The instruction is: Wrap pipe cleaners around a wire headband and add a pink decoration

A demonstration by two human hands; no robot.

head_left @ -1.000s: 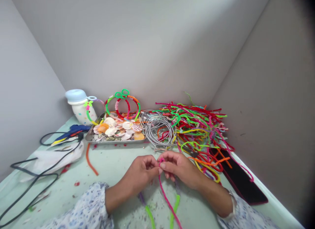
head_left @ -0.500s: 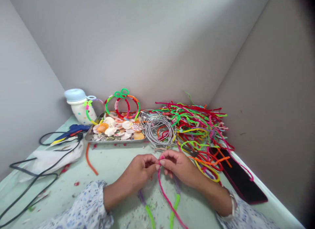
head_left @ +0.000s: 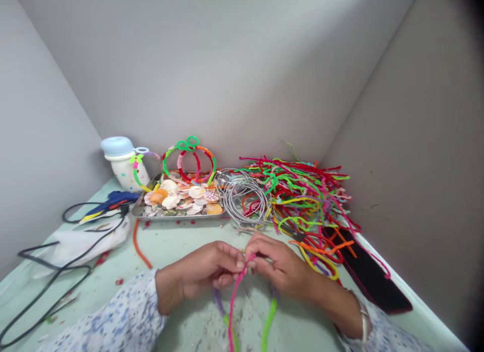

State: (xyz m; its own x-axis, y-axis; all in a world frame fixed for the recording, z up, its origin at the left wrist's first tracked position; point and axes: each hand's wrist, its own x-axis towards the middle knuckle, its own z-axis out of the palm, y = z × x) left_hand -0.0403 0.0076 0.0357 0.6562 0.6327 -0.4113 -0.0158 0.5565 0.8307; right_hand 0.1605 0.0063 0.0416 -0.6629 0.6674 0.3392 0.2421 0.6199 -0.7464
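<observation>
Grey walls (head_left: 227, 64) close in around a pale green worktop (head_left: 177, 243) flecked with scraps. Along the back stand a white jar with a blue lid (head_left: 123, 168), 2 rings of twisted pipe cleaner (head_left: 189, 160), a steel tray (head_left: 177, 217) heaped with seashells (head_left: 181, 195), grey wire hoops (head_left: 245, 200) and a tangled pile of pipe cleaners (head_left: 302, 190). Both hands (head_left: 212, 266) (head_left: 282, 269) are closed and meet at the middle, their fingertips pinching the top of a pink pipe cleaner (head_left: 235, 296). Its long axis runs from the fingertips down toward the person's body, leaning slightly left, between the forearms. A lime-green pipe cleaner (head_left: 269, 324) and a purple one (head_left: 218, 301) trail below the hands, their upper ends hidden. The right hand is nearer the pile.
</observation>
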